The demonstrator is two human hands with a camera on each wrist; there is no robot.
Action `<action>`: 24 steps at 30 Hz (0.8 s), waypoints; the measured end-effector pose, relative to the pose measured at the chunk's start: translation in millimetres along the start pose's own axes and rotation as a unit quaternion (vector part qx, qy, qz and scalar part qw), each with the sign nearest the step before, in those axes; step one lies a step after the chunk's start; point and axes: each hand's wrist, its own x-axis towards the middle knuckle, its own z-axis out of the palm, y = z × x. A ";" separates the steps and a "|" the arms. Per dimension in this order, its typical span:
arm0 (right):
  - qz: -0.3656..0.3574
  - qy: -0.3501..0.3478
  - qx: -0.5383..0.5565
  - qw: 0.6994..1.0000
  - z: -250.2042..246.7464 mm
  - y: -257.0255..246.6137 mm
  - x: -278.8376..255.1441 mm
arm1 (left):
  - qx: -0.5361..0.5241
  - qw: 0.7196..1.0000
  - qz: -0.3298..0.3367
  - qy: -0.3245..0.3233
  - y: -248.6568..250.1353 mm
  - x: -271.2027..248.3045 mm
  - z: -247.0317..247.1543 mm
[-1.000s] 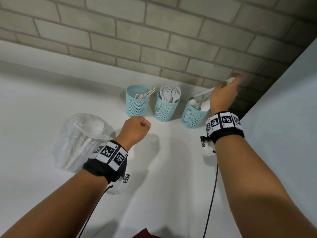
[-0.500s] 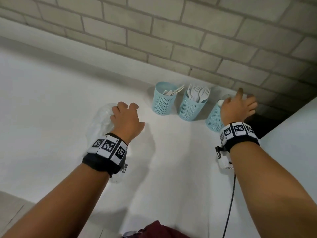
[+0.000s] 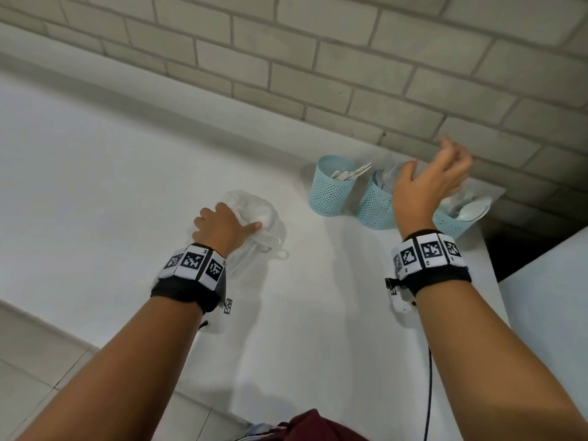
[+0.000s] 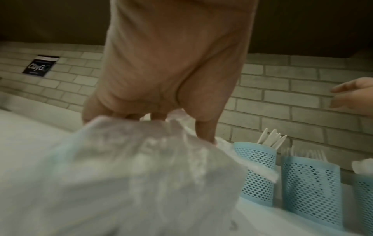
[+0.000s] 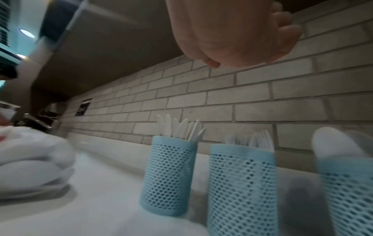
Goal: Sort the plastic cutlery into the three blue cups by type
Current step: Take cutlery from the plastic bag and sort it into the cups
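Note:
Three blue mesh cups stand in a row by the brick wall: the left cup (image 3: 329,195) holds white knives, the middle cup (image 3: 374,208) forks, the right cup (image 3: 450,224) spoons (image 3: 472,210). My right hand (image 3: 426,186) hovers above the middle and right cups with fingers loosely spread and nothing in it. To the left lies a clear plastic bag (image 3: 265,218) with white cutlery inside. My left hand (image 3: 222,226) lies on top of it, and in the left wrist view the fingers (image 4: 203,132) dig down into the crumpled bag (image 4: 121,175).
The white counter (image 3: 318,297) ends at a front edge at lower left, with tiled floor (image 3: 38,361) below. A dark gap (image 3: 521,249) and a white surface (image 3: 547,313) lie to the right. A tap (image 5: 36,123) shows far left along the wall.
My right hand let the spoon go into the right cup and lifted away with nothing in it. My left hand moved from mid-air down onto the plastic bag. The head view shifted left.

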 end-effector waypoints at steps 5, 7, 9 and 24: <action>-0.057 -0.136 0.059 0.987 15.1 -15.5 -28.3 | -0.020 0.999 0.039 0.010 -8.1 1.7 1.8; -0.055 -0.265 0.081 0.959 17.7 -21.4 -38.0 | -0.037 0.997 0.069 0.024 -4.9 -0.5 1.2; -0.073 -0.383 0.060 0.919 18.6 -27.0 -45.1 | -0.060 0.993 0.099 0.037 1.6 -2.8 0.3; -0.074 -0.504 0.107 0.854 -34.1 -46.3 -21.1 | -0.240 0.914 0.318 -0.073 76.1 -31.5 24.6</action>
